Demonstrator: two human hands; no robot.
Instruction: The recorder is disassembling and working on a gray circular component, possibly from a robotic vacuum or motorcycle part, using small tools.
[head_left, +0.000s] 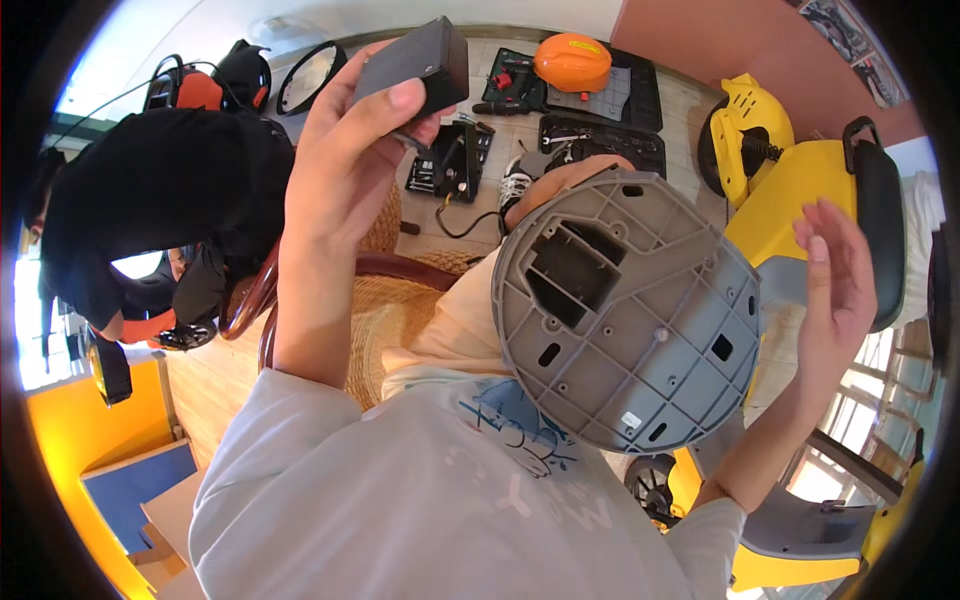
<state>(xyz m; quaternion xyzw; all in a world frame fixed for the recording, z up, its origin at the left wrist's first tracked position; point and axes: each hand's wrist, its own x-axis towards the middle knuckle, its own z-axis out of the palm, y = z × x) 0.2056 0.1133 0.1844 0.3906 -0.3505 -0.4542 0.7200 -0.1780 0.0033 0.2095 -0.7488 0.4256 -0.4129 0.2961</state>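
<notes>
My left hand [345, 150] is raised and grips a dark rectangular block [418, 65], thumb across its near face. A round grey plastic base plate [625, 310] with ribs, screw holes and a rectangular recess rests tilted on my lap, underside up. My right hand [838, 290] is held up just right of the plate's rim, fingers spread, palm toward the plate, with nothing in it. My pale sleeves and shirt fill the lower part of the view.
A yellow and grey machine [800, 190] stands at the right. On the floor ahead lie open black tool cases [600, 140], an orange domed cover [572, 62] and loose tools. A wicker chair [385, 300] is under me. A person in black [150, 200] crouches at the left.
</notes>
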